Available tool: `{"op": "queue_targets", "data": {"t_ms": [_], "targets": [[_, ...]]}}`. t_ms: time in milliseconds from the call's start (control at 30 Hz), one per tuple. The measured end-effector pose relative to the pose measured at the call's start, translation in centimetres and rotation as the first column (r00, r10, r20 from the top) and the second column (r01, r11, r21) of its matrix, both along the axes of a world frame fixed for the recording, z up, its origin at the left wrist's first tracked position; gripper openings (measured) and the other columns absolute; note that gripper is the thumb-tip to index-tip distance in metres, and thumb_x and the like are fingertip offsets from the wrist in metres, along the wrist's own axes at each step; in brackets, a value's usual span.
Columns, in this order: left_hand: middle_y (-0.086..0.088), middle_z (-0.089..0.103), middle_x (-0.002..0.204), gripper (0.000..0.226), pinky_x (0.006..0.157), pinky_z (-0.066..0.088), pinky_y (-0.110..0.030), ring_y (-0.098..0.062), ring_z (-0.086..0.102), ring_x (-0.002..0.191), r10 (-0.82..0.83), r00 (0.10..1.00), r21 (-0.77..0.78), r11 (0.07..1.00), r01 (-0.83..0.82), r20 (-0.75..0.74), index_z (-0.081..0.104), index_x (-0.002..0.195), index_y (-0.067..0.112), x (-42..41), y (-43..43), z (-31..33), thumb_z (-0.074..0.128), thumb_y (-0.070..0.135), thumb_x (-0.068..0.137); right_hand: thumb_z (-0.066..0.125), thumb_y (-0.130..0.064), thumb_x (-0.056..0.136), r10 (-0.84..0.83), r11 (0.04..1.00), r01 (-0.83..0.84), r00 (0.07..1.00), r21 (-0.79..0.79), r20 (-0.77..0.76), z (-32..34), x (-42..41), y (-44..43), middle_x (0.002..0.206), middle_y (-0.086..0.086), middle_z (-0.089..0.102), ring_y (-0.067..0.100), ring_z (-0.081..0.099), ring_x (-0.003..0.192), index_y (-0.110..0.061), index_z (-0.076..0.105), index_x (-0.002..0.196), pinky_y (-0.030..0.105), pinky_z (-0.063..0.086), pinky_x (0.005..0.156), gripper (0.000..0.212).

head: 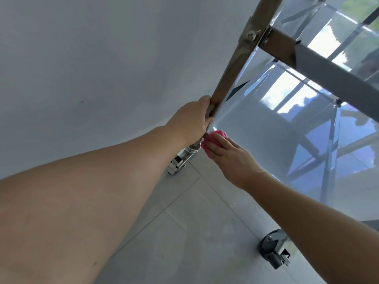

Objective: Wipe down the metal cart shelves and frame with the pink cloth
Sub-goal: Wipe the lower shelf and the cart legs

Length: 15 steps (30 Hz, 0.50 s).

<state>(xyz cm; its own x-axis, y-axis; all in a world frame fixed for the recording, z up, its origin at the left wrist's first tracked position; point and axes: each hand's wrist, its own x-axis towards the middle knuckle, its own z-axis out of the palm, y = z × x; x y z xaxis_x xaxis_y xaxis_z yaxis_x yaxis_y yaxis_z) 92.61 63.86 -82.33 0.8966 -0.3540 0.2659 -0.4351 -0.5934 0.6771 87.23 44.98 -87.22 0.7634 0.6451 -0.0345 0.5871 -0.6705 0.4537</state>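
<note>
View looks down along one corner of the metal cart (332,66). Left hand (191,119): fingers curled round the corner post (231,74), gripping it low down, just above the level of the bottom shelf (256,130); the thumb is hidden behind the post. Right hand (231,154): fingers laid fairly straight and close together on top of the pink cloth (206,143), pressing it flat onto the corner of the bottom shelf, right beside the post. The cloth is bunched; only its edges show, past the fingertips and along the side nearest the post. The two hands are near each other, with the post and cloth between them. The bottom shelf surface is shiny and carries bright window reflections. A bolted bracket (251,35) joins the post to the edge of a higher shelf, which crosses the upper right of the view. One caster (178,162) sits under the gripped post; a second caster (273,252) is nearer the camera, partly covered by the right forearm. The cart stands on a grey tiled floor (184,232), close to a plain pale wall (82,58).
</note>
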Motion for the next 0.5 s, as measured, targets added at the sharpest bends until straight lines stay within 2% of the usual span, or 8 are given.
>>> {"op": "queue_targets", "data": {"t_ms": [167, 267, 367, 433, 500], "targets": [[-0.011, 0.063, 0.093, 0.032, 0.074, 0.050, -0.037, -0.026, 0.060, 0.080, 0.012, 1.000, 0.010, 1.000, -0.012, -0.011, 0.043, 0.121, 0.010, -0.3, -0.1, 0.3, 0.053, 0.021, 0.093, 0.053, -0.014, 0.077, -0.016, 1.000, 0.016, 1.000, -0.021, 0.011, -0.1, -1.7, -1.6, 0.130, 0.008, 0.061, 0.035, 0.047, 0.130, -0.009, 0.060, 0.128, 0.050, 0.036, 0.107, 0.052], [-0.008, 0.060, 0.090, 0.032, 0.069, 0.044, -0.032, -0.024, 0.056, 0.077, 0.028, 0.999, 0.015, 1.000, -0.027, -0.025, 0.043, 0.121, 0.010, -0.3, -0.1, 0.4, 0.053, 0.021, 0.093, 0.061, -0.014, 0.072, -0.037, 0.998, 0.037, 0.999, -0.046, 0.002, 0.1, -2.9, -2.7, 0.130, 0.008, 0.061, 0.035, 0.048, 0.129, -0.009, 0.062, 0.126, 0.050, 0.035, 0.106, 0.054], [-0.006, 0.059, 0.087, 0.033, 0.064, 0.040, -0.029, -0.023, 0.055, 0.073, 0.032, 0.999, 0.009, 0.999, -0.032, -0.042, 0.043, 0.122, 0.011, -0.5, -0.1, 0.4, 0.053, 0.021, 0.093, 0.058, -0.014, 0.074, -0.059, 0.996, 0.058, 0.998, -0.064, -0.015, 0.1, -3.7, -3.6, 0.132, 0.008, 0.060, 0.035, 0.046, 0.130, -0.009, 0.059, 0.128, 0.051, 0.037, 0.107, 0.054], [-0.007, 0.062, 0.086, 0.034, 0.062, 0.047, -0.035, -0.024, 0.058, 0.071, 0.017, 0.998, 0.059, 0.998, -0.013, -0.067, 0.042, 0.122, 0.012, -1.0, 0.0, 0.2, 0.053, 0.023, 0.092, 0.058, -0.014, 0.076, -0.069, 0.995, 0.068, 0.997, -0.074, -0.017, 0.2, -4.0, -3.9, 0.133, 0.008, 0.059, 0.034, 0.045, 0.131, -0.009, 0.058, 0.130, 0.050, 0.036, 0.108, 0.055], [-0.006, 0.062, 0.087, 0.032, 0.063, 0.048, -0.037, -0.023, 0.058, 0.072, 0.020, 0.995, 0.186, 0.982, -0.001, -0.097, 0.043, 0.121, 0.013, -1.8, 0.6, -0.4, 0.051, 0.022, 0.091, 0.053, -0.016, 0.076, -0.064, 0.994, 0.064, 0.998, -0.084, 0.006, 0.4, -4.4, -4.2, 0.132, 0.007, 0.060, 0.033, 0.047, 0.130, -0.009, 0.059, 0.130, 0.048, 0.031, 0.109, 0.054]]}}
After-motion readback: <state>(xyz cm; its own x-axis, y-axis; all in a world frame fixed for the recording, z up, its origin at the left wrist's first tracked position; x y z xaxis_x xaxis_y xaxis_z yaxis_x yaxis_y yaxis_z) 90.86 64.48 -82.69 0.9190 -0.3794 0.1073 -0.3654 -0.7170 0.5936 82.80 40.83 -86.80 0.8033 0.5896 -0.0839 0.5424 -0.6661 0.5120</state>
